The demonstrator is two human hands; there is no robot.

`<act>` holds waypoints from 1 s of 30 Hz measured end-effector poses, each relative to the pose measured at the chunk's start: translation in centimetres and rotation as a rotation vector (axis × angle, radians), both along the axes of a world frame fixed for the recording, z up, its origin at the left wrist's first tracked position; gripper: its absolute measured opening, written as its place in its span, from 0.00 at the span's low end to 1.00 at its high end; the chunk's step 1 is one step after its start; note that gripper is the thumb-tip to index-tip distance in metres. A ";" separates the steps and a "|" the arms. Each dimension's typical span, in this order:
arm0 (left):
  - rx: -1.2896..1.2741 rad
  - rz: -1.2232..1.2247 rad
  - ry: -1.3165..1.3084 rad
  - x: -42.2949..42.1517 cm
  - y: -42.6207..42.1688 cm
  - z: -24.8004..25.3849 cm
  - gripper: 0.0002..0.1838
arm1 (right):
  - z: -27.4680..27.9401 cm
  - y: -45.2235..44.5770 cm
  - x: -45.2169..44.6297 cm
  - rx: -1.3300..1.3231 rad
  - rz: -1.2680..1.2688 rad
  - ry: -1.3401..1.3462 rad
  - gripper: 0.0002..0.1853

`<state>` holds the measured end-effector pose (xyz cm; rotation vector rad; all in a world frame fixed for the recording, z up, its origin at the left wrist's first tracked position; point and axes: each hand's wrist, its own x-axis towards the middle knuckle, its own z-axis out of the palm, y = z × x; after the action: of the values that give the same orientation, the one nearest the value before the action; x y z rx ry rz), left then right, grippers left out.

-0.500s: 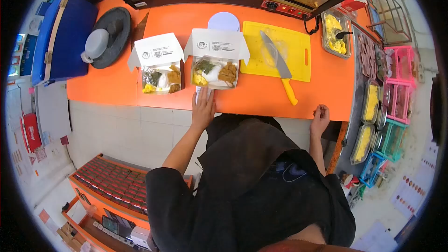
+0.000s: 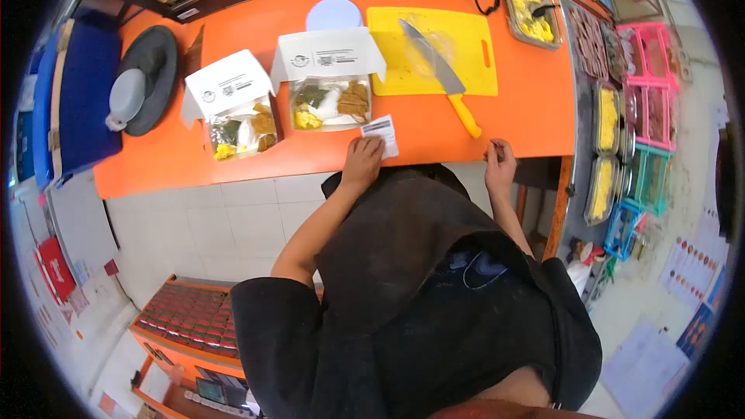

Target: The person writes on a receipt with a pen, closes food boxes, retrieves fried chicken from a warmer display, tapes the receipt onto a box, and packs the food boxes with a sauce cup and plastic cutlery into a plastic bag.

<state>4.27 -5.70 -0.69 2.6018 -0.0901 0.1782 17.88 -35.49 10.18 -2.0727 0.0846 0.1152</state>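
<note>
My left hand is at the table's front edge, its fingertips closed on a small white printed paper slip. My right hand rests at the edge further right, fingers curled in, with nothing visible in them. Beyond the slip stands an open white food box with rice, yellow egg, dark green leaf and brown fried pieces. A similar open box is to its left. A knife with a yellow handle lies across the yellow cutting board, handle end toward my right hand.
A round lilac lid lies behind the boxes. At left are a grey stone mortar, a pale bowl and a blue cooler. A glass container of yellow egg stands back right, with more containers along the side.
My left hand has moved right along the table edge, bringing the paper slip from in front of the right-hand box. My right hand stays curled by the edge. The view has shifted.
</note>
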 end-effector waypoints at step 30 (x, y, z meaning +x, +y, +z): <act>-0.159 -0.079 -0.076 7.8 -1.9 0.9 0.39 | -5.8 7.4 -2.6 -0.070 0.633 -0.113 0.14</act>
<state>12.09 -7.64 0.21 2.4290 -0.1980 0.2450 15.24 -28.04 4.39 -2.1035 -0.6481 0.3838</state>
